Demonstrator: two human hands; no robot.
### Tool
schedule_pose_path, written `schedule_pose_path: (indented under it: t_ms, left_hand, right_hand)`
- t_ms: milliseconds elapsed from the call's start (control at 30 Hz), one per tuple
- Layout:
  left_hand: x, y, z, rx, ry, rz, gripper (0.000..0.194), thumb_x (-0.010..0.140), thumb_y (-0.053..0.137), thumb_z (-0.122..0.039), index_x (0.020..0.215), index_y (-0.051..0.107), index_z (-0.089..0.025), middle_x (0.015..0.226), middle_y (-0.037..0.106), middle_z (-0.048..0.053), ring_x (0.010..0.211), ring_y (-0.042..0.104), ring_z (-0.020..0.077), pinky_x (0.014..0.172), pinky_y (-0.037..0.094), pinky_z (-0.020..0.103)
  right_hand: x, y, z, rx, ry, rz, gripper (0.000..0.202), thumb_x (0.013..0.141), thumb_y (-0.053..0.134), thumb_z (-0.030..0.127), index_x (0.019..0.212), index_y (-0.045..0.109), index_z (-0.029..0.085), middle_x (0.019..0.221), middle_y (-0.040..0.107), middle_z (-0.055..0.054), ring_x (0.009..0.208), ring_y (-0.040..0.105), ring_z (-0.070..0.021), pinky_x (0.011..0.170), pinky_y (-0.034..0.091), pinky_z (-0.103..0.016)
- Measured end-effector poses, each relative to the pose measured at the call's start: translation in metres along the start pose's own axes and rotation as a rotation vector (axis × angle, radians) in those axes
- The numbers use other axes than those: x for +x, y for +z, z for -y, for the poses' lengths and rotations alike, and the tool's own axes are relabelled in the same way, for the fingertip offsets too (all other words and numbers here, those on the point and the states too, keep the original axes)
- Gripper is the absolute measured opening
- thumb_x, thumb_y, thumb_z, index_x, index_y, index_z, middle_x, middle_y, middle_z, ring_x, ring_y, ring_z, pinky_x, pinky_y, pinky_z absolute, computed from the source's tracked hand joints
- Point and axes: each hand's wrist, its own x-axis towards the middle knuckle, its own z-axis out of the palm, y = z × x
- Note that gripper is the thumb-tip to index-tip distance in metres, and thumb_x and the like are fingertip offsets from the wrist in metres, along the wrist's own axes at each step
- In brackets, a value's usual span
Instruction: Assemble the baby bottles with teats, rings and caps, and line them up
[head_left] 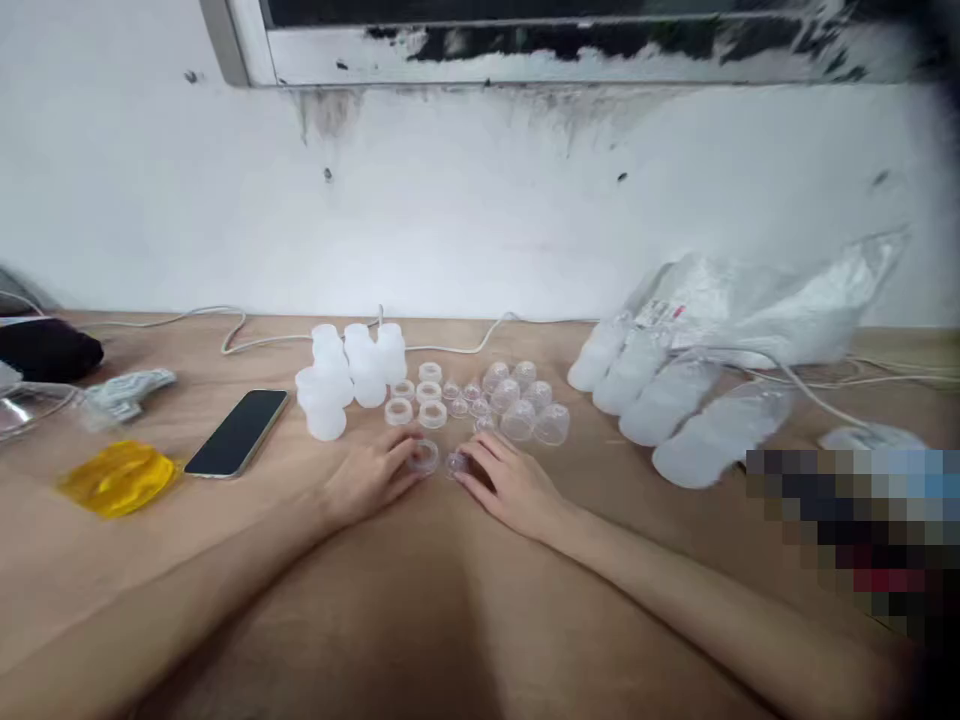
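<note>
Clear plastic is being worked: the left hand (371, 478) is pinching a small clear ring (424, 457) while the right hand (512, 484) is fingering a tiny clear valve (457, 463) on the wooden table (450, 620). Beyond, loose rings (415, 396) and clear domed caps (525, 405) are waiting beside white bottles (349, 375), apparently little assembled.

I note a black phone (238, 432) at nine o'clock, a yellow bag (118, 478) beyond it, and white caps (349, 374) at twelve.

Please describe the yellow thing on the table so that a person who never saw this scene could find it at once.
Start at the wooden table and go to its left side, where a black phone lies flat. Just left of the phone lies the yellow crumpled piece. It is the only yellow item; its neighbours are white, clear or black.
</note>
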Motion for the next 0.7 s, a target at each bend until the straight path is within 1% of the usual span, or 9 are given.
schedule_pose_path:
  t_ms: [100, 200, 300, 400, 500, 567, 700]
  left_hand:
    - [-0.002, -0.002, 0.000, -0.026, -0.013, 0.012, 0.011, 0.082, 0.046, -0.023, 0.090, 0.049, -0.016, 0.116, 0.053, 0.008, 0.087, 0.058, 0.0187, 0.073, 0.047, 0.032]
    - [-0.003, -0.003, 0.001, -0.144, -0.067, 0.010, 0.010, 0.082, 0.046, -0.025, 0.088, 0.049, -0.017, 0.114, 0.056, 0.008, 0.085, 0.059, 0.0187, 0.074, 0.047, 0.033]
    - [0.001, -0.002, -0.003, -0.404, -0.178, -0.048, 0.013, 0.082, 0.045, -0.029, 0.087, 0.047, -0.018, 0.115, 0.055, 0.009, 0.087, 0.059, 0.0182, 0.075, 0.047, 0.033]
    - [0.012, 0.003, -0.010, -0.722, -0.298, -0.154, 0.016, 0.082, 0.046, -0.033, 0.086, 0.046, -0.018, 0.109, 0.056, 0.008, 0.094, 0.057, 0.0186, 0.077, 0.048, 0.032]
    - [0.024, 0.012, -0.016, -0.932, -0.304, -0.195, 0.019, 0.080, 0.050, -0.031, 0.091, 0.045, -0.017, 0.102, 0.057, 0.008, 0.098, 0.055, 0.0188, 0.081, 0.047, 0.033]
    - [0.027, 0.017, -0.016, -0.979, -0.282, -0.195, 0.022, 0.080, 0.052, -0.030, 0.096, 0.045, -0.017, 0.105, 0.056, 0.008, 0.097, 0.056, 0.0180, 0.081, 0.047, 0.033]
    - [0.024, 0.022, -0.015, -0.945, -0.277, -0.225, 0.026, 0.079, 0.054, -0.027, 0.101, 0.044, -0.018, 0.110, 0.054, 0.009, 0.101, 0.054, 0.0181, 0.081, 0.047, 0.032]
  right_hand:
    - [0.002, 0.000, -0.001, 0.051, 0.007, -0.001, 0.025, 0.082, 0.048, 0.029, 0.101, 0.055, 0.015, 0.095, 0.054, -0.008, 0.088, 0.052, -0.0201, 0.078, 0.045, -0.035]
    - [0.002, -0.002, -0.001, 0.147, -0.006, -0.023, 0.023, 0.082, 0.048, 0.027, 0.102, 0.055, 0.018, 0.099, 0.055, -0.007, 0.089, 0.052, -0.0183, 0.079, 0.044, -0.033]
    - [0.003, -0.003, 0.000, 0.249, 0.013, -0.061, 0.020, 0.081, 0.049, 0.026, 0.100, 0.056, 0.020, 0.096, 0.059, -0.005, 0.085, 0.054, -0.0165, 0.077, 0.044, -0.031]
    - [0.006, -0.003, 0.002, 0.312, 0.103, -0.101, 0.017, 0.077, 0.054, 0.028, 0.091, 0.059, 0.019, 0.082, 0.062, -0.003, 0.071, 0.055, -0.0144, 0.067, 0.044, -0.028]
    - [0.012, -0.002, 0.006, 0.400, 0.205, -0.118, 0.015, 0.073, 0.057, 0.029, 0.082, 0.061, 0.017, 0.067, 0.059, 0.000, 0.058, 0.050, -0.0111, 0.055, 0.040, -0.023]
    - [0.014, -0.003, 0.007, 0.468, 0.280, -0.106, 0.014, 0.073, 0.057, 0.029, 0.077, 0.061, 0.017, 0.060, 0.055, 0.002, 0.052, 0.046, -0.0095, 0.049, 0.036, -0.021]
    - [0.014, -0.002, 0.008, 0.532, 0.383, -0.102, 0.016, 0.071, 0.059, 0.032, 0.072, 0.060, 0.017, 0.055, 0.050, 0.003, 0.050, 0.042, -0.0086, 0.047, 0.033, -0.020]
